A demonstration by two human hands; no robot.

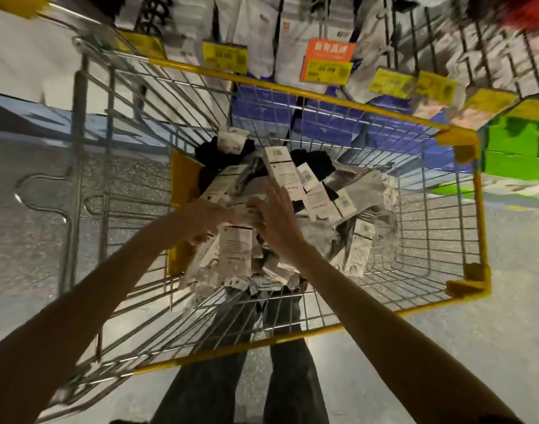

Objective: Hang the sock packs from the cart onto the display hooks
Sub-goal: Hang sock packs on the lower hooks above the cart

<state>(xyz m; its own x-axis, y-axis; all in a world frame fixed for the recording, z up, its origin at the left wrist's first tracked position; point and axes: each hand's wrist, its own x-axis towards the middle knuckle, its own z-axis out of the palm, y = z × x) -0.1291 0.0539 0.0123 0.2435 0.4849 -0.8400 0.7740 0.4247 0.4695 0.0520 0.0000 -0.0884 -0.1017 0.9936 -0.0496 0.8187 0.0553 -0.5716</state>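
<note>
Wire cart | sock packs inside | left hand grips | right hand touches

On my left hand the fingertips are buried among the packs, so I can't tell its grip. The hung packs above are smeared and cut off by the top edge; print on the tags is unreadable to me.
</note>
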